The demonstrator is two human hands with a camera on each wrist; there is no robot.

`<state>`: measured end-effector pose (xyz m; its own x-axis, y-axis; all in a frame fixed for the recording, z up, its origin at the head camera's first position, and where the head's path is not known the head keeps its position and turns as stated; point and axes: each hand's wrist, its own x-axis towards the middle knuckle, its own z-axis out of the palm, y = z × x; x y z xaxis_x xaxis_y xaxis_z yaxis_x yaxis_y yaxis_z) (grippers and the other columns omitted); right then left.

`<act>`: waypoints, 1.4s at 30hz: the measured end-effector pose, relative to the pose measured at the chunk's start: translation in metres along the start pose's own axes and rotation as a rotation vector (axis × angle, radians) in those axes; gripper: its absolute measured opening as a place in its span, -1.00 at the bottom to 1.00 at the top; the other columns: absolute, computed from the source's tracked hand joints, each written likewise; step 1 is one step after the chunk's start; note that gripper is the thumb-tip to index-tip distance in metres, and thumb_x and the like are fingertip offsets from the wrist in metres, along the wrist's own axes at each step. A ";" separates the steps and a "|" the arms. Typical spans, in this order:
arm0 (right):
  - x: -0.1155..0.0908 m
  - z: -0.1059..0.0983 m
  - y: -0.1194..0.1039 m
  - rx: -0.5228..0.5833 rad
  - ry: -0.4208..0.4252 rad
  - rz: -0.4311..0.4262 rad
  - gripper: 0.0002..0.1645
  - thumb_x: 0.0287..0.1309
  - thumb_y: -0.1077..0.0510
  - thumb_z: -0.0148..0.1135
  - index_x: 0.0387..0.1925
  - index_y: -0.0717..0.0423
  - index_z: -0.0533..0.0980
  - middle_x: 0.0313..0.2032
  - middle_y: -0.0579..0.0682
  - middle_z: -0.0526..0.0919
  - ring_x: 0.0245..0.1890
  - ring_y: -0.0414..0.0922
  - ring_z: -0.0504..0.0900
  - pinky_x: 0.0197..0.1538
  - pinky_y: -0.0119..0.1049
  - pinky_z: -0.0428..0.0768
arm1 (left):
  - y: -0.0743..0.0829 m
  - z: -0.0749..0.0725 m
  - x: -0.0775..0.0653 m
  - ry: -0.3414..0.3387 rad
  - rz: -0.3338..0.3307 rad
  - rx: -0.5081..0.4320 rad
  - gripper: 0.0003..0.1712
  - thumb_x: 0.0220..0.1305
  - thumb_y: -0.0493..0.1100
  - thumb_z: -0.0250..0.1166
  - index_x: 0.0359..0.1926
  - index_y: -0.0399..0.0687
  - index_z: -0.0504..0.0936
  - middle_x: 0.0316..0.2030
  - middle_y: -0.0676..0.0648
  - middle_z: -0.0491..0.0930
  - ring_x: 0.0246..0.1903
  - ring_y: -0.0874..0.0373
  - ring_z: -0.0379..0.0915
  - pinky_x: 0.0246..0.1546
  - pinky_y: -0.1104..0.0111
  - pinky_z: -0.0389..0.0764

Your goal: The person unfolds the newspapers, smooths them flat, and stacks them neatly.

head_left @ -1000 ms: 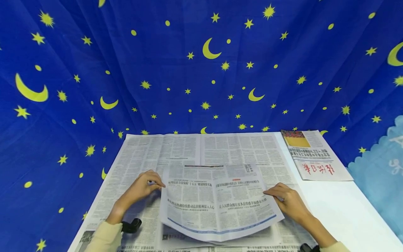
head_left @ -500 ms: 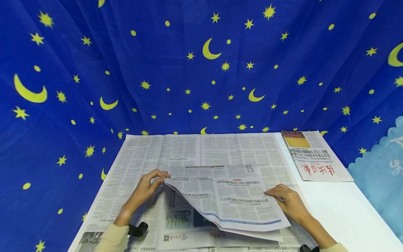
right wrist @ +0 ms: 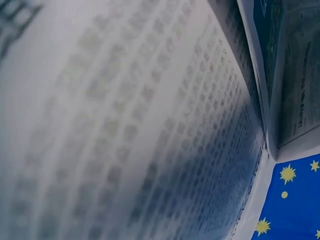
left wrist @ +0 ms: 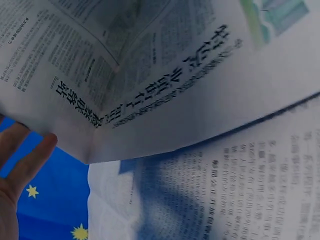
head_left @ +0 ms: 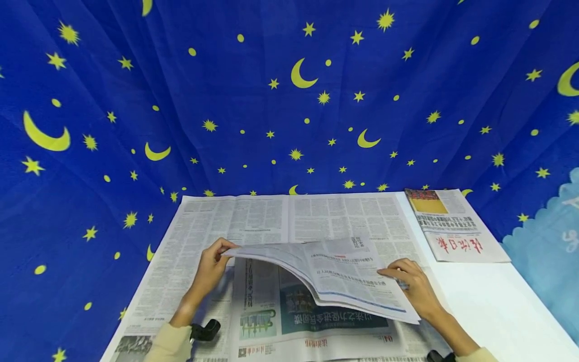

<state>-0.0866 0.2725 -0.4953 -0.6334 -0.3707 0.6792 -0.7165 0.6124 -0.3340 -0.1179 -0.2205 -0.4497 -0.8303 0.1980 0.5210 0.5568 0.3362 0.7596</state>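
In the head view, my left hand (head_left: 211,266) pinches the left edge of the upper pages of a newspaper (head_left: 339,266), which arch up off the page beneath. My right hand (head_left: 416,286) grips the same pages at their right edge, between thumb and fingers. Under the raised flap shows a lower page (head_left: 271,344) with a teal panel and a green picture. From the left wrist, fingers (left wrist: 30,160) appear at the folded corner of the lifted newspaper (left wrist: 165,115). Blurred newsprint (right wrist: 150,110) fills most of the right wrist view, where no fingers show.
A spread newspaper (head_left: 253,216) covers much of the white table (head_left: 493,306). At the back right lies a folded newspaper (head_left: 457,226) with a red masthead. A blue star-and-moon cloth (head_left: 253,100) hangs behind and at both sides.
My left hand has lifted the left side of the upper pages, uncovering more of the page below. The pages now bow upward. My right hand has stayed nearly in place.
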 end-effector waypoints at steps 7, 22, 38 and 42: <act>0.013 0.004 -0.005 0.173 0.156 0.045 -0.72 0.01 0.13 0.35 -0.29 0.28 0.67 -0.17 0.25 0.54 -0.06 -0.13 0.44 0.03 -0.54 0.31 | -0.002 -0.007 0.002 -0.015 -0.033 -0.053 -0.81 0.37 -0.50 0.07 -0.15 -0.28 0.58 -0.29 0.21 0.68 -0.40 0.39 0.62 -0.50 0.41 0.61; 0.052 -0.002 -0.001 0.129 0.245 0.285 -0.72 -0.05 0.65 0.24 -0.28 0.39 0.63 -0.36 0.26 0.70 -0.15 -0.65 0.50 -0.05 -0.70 0.41 | 0.001 -0.004 0.020 0.128 -0.121 0.125 -0.95 0.25 -0.45 0.25 -0.36 -0.31 0.60 -0.44 -0.20 0.72 -0.40 0.11 0.64 -0.22 0.51 0.56; 0.050 0.000 0.024 0.236 0.145 0.606 -0.55 0.07 0.38 0.38 0.04 0.29 0.50 -0.30 -0.16 0.72 -0.29 -0.43 0.62 -0.18 -0.62 0.52 | -0.030 0.024 0.029 -0.207 -0.108 0.171 -0.70 0.32 -0.33 0.25 0.06 -0.11 0.64 -0.06 -0.13 0.69 -0.14 -0.04 0.65 -0.13 0.13 0.65; 0.036 0.001 0.026 0.154 0.013 0.633 -0.76 0.19 0.27 0.32 -0.10 0.24 0.62 -0.25 0.05 0.74 -0.22 -0.48 0.59 -0.10 -0.52 0.55 | -0.029 0.027 0.027 -0.177 -0.159 0.134 -0.83 0.34 -0.28 0.24 -0.12 -0.21 0.69 -0.32 -0.18 0.70 -0.43 0.07 0.61 -0.39 0.34 0.60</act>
<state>-0.1288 0.2745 -0.4799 -0.9442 0.0380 0.3272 -0.2397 0.6021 -0.7616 -0.1570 -0.2006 -0.4683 -0.9047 0.2875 0.3143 0.4211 0.4923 0.7618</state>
